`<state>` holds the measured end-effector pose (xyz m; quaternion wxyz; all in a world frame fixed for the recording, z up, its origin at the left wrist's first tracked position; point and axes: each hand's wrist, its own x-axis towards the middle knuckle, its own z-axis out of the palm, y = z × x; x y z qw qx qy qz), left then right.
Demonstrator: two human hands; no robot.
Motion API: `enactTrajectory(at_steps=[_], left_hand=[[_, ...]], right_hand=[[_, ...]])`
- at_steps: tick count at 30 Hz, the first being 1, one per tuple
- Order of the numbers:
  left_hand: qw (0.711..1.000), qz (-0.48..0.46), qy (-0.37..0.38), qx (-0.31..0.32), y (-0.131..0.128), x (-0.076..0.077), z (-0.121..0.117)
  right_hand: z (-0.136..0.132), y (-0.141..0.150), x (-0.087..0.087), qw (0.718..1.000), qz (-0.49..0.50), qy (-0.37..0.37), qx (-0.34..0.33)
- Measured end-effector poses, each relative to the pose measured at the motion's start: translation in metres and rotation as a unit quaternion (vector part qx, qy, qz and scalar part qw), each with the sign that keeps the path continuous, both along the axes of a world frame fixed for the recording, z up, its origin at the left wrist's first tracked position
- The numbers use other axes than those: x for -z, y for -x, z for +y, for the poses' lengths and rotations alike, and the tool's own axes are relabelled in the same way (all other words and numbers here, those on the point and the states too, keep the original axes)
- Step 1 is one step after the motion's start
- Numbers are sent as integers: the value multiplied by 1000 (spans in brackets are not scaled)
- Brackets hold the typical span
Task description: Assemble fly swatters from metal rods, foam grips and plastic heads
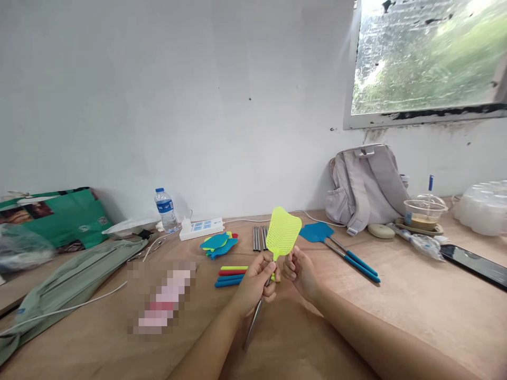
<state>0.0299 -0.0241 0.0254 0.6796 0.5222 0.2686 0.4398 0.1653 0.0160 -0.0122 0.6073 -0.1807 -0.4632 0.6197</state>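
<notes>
My left hand [259, 279] is closed around a thin metal rod [253, 322], which slants down toward me. At the rod's upper end stands a yellow-green fly swatter head [283, 232], its neck just above my left thumb. Beside the head's lower right edge, my right hand [303, 272] has its fingers curled in. Whether those fingers pinch the edge or anything small, I cannot make out. Behind my left hand lie several coloured handle grips [229, 281], partly hidden by it. Several metal tubes [259, 238] lie farther back.
Loose swatter heads [217, 244] are piled at left, near a power strip [202, 228] and water bottle [166, 211]. Blue fly swatters [344, 250] lie at right. Behind them are a backpack [366, 184], a cup [425, 211] and a phone [481, 264].
</notes>
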Motion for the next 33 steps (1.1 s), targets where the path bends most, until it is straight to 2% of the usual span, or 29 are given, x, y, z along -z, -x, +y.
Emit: enactTrajectory(at_steps=[4, 7, 10, 15, 21, 26, 29, 33], left_hand=[[996, -62, -66, 16, 7, -4, -2], [981, -152, -117, -39, 9, -6, -1], [965, -199, -141, -100, 8, -6, 1], [964, -172, -157, -129, 0, 2, 4], [942, -127, -216, -224, -16, 6, 1], [941, -113, -221, -228, -22, 5, 2], [948, -94, -211, -217, -18, 6, 3], [957, -72, -200, -199, -14, 9, 4]], right_hand=[[2, -17, -8, 984, -120, -121, -45], [2, -22, -10, 969, -183, -158, -40], [1, -21, -8, 962, -211, -170, -16], [-4, -16, -12, 965, -197, -171, 34], [-10, -17, -22, 965, -170, -182, 78], [-12, -16, -26, 971, -142, -169, 88], [-12, -14, -39, 975, -141, -149, 80], [-11, -11, -78, 964, -179, -171, 99]])
